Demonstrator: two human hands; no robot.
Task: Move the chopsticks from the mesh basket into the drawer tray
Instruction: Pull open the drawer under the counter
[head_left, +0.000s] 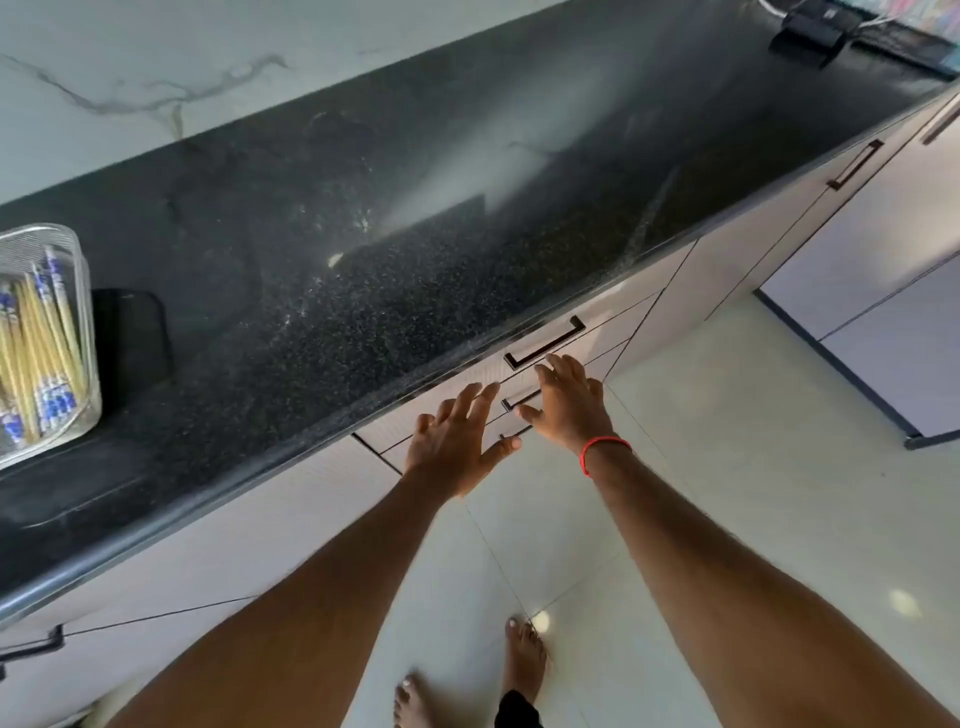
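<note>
Fingers spread and holding nothing, the right hand (563, 402) hovers just below the top drawer handle (544, 343), with a red thread (602, 451) round its wrist. At its eight o'clock, the left hand (457, 441) is equally splayed and empty against the drawer fronts (457, 387). Far off at nine o'clock, on the black counter (363, 260), stands the mesh basket (78, 270); the chopsticks (44, 343) lie inside it, their long axes running roughly from eleven to five o'clock.
</note>
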